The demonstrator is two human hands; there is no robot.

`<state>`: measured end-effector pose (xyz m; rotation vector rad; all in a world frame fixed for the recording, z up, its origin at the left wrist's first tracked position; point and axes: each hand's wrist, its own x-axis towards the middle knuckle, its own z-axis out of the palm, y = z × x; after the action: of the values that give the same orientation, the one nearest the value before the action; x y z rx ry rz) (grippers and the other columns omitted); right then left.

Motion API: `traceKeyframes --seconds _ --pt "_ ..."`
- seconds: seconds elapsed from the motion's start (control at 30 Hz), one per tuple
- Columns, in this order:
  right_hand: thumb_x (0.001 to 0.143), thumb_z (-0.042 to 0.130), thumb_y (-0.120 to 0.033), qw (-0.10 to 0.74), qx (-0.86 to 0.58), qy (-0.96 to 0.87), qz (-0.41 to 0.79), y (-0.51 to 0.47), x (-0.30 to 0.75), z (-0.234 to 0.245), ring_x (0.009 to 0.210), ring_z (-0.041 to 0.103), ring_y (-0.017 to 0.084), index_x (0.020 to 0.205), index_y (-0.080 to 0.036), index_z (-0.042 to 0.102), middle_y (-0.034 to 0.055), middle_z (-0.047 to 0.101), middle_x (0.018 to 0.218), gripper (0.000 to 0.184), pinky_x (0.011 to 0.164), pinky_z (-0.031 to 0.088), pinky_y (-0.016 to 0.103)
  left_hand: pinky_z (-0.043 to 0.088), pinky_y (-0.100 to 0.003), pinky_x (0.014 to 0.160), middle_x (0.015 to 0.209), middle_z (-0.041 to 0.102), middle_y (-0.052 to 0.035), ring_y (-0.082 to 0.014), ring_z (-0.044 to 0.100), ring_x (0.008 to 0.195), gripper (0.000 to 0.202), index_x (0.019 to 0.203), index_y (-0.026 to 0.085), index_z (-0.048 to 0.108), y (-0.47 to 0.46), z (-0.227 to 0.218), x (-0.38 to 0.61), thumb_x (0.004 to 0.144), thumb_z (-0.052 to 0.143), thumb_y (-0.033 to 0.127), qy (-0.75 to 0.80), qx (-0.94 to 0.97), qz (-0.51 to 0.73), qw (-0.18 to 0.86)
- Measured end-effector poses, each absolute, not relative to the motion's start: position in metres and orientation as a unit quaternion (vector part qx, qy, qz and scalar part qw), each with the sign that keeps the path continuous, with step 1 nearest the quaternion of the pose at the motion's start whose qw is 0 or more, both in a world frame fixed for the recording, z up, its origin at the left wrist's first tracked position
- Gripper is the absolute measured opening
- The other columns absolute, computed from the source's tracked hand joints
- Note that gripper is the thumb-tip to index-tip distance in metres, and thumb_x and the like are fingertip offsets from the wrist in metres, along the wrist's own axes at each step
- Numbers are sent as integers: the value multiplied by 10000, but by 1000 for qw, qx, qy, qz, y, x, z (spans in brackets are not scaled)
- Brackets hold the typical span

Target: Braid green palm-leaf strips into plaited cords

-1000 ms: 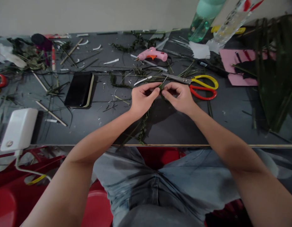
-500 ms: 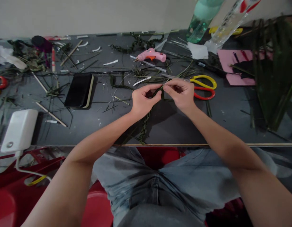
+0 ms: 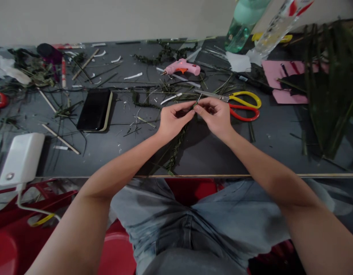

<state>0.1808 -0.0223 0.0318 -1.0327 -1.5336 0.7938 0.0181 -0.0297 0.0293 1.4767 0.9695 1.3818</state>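
A dark-green braided leaf strip point(image 3: 174, 152) is pinched in the nearly closed grip of the left hand point(image 3: 173, 121) and right hand point(image 3: 218, 117), beside metal scissors with yellow-and-red handles point(image 3: 231, 97).

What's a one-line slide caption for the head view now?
Left hand and right hand pinch a plaited green strip over a dark table, near scissors and a pink glue gun.

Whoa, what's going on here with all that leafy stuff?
Someone's left hand and right hand are close together over the table, fingers pinching what looks like the top end of a green braid. The braid runs down toward the table's near edge. Scissors lie beside the right hand, and a pink glue gun lies farther back.
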Motion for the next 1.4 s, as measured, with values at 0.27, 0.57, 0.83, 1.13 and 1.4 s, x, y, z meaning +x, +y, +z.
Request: traceKeyframes --seconds 0.27,0.57,0.83,1.13,1.4 --pt "691 782 -676 532 -443 -637 339 -19 185 30 583 512 114 746 -209 748 11 673 690 471 537 382 272 604 -342 894 984 802 -56 -184 747 916 322 952 221 805 -26 24 17 679 879 374 390 548 533 514" --pt "730 724 -716 463 -434 -699 330 -25 188 43 531 408 91 636 -179 668 -12 574 566 548 512 307 269 599 -332 903 978 797 -35 -185 749 950 415 1019 247 782 -19 23 14 679 872 468 363 524 518 570" --pt "864 684 -560 470 -385 -748 266 -27 189 46 591 471 120 659 -206 618 16 608 667 415 596 380 309 581 -303 895 983 788 -27 -163 734 931 272 934 247 788 -18 21 15 734 845 423 355 510 532 575" --pt "894 644 -460 480 -392 -745 247 -30 184 45 578 446 123 654 -210 602 22 598 665 349 577 361 316 583 -315 899 1040 789 -31 -175 731 978 243 903 253 788 -16 17 18 738 838 423 386 496 565 535" --pt "879 644 -420 477 -389 -748 250 -30 182 46 569 439 123 645 -209 612 19 599 655 316 568 356 312 588 -353 919 1029 794 -42 -204 734 1015 216 892 253 798 -15 14 18 730 844 388 408 484 576 518"
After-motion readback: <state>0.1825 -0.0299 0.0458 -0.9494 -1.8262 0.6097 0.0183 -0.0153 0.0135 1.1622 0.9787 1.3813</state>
